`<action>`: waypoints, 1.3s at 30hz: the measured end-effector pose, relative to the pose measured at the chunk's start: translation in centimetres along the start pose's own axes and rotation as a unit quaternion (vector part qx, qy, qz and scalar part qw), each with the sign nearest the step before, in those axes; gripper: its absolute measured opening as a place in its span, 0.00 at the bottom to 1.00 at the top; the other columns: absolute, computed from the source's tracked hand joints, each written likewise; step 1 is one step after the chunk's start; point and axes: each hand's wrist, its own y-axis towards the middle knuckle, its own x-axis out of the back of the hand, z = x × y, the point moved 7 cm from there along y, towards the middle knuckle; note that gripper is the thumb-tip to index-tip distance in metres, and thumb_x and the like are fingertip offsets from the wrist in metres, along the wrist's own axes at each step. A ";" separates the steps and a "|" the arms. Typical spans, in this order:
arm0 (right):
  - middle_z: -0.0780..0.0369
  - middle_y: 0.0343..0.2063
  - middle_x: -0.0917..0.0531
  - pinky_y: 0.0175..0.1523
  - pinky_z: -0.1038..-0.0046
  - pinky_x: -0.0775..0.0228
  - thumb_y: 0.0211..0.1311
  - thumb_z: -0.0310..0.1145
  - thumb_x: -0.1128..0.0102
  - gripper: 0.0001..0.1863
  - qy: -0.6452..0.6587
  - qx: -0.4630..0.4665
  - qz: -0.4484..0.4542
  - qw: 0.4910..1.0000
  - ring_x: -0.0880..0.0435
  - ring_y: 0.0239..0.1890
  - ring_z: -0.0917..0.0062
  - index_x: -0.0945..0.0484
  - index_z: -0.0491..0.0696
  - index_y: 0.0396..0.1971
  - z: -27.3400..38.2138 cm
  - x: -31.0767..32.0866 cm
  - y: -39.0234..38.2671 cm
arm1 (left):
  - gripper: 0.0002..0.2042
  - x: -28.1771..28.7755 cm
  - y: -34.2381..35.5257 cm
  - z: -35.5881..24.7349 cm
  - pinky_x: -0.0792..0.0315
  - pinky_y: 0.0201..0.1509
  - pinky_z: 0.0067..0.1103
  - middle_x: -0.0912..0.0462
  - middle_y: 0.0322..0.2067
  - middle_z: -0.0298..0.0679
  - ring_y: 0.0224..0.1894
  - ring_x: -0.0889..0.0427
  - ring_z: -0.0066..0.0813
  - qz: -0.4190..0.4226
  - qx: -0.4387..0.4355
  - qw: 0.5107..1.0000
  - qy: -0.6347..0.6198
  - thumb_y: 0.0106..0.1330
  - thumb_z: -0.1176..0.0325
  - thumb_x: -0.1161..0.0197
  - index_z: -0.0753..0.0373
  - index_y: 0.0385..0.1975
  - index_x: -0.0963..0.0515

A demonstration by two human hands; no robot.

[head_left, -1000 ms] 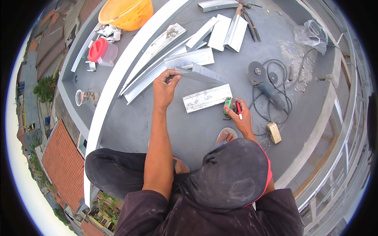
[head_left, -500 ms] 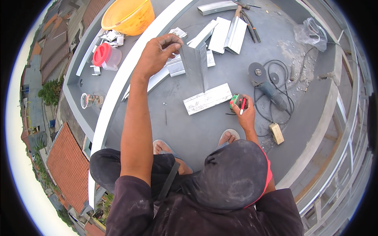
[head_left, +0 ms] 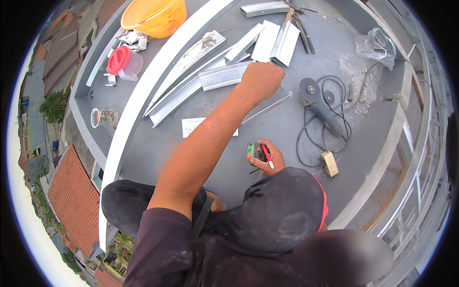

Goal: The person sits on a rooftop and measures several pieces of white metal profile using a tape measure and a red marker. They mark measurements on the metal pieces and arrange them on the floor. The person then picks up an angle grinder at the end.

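My left hand is a closed fist, reaching forward over the floor. It grips a thin grey metal channel, which slants beneath it with one bright edge; the fist hides part of it. Close to my knees, my right hand is wrapped round a green and black tape measure. A red marker pen with a white end is held in the same hand. Between the two, a whitish flat metal piece with dark marks lies on the floor, its middle covered by my left forearm.
Several metal channel offcuts lie ahead, with pliers beside them. At right rest an angle grinder, its cord and a pale socket block. A long white beam curves along the left, past a yellow bucket and red-lidded tub.
My left hand has swung right and lowered the upright channel to a slant. My right hand has drawn the tape measure and marker left and nearer. The whitish piece lies farther left.
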 end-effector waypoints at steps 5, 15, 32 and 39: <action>0.58 0.47 0.12 0.58 0.70 0.22 0.56 0.37 0.16 0.35 0.014 -0.020 -0.066 0.998 0.13 0.50 0.76 0.24 0.43 0.61 0.8 5.4 -5.1 | 0.33 -7.2 -2.3 -4.6 0.23 0.60 0.40 0.18 0.60 0.46 0.64 0.21 0.46 -0.122 0.034 0.985 -0.116 0.65 0.67 0.26 0.55 0.71 0.28; 0.59 0.49 0.12 0.57 0.71 0.21 0.59 0.35 0.17 0.35 0.023 -0.035 -0.157 0.987 0.12 0.51 0.76 0.25 0.44 0.63 -5.0 10.3 -8.0 | 0.45 -15.2 -6.3 3.7 0.42 0.80 0.51 0.30 0.70 0.46 0.77 0.37 0.50 -0.100 0.148 0.982 -0.059 0.58 0.65 0.18 0.66 0.75 0.35; 0.60 0.48 0.13 0.55 0.72 0.21 0.55 0.35 0.17 0.35 -0.088 0.096 -0.208 0.970 0.13 0.48 0.78 0.24 0.43 0.62 2.7 13.7 -5.6 | 0.41 -15.9 -12.0 0.0 0.48 0.85 0.50 0.30 0.70 0.43 0.74 0.33 0.44 -0.101 0.044 0.987 -0.117 0.58 0.71 0.20 0.58 0.73 0.32; 0.50 0.49 0.13 0.57 0.62 0.22 0.53 0.48 0.21 0.37 -0.256 0.091 -0.058 0.961 0.12 0.51 0.59 0.20 0.41 0.58 7.3 11.1 1.0 | 0.23 -11.9 -9.8 0.6 0.21 0.60 0.34 0.13 0.57 0.47 0.53 0.13 0.39 0.008 0.094 0.902 -0.422 0.70 0.59 0.25 0.65 0.60 0.17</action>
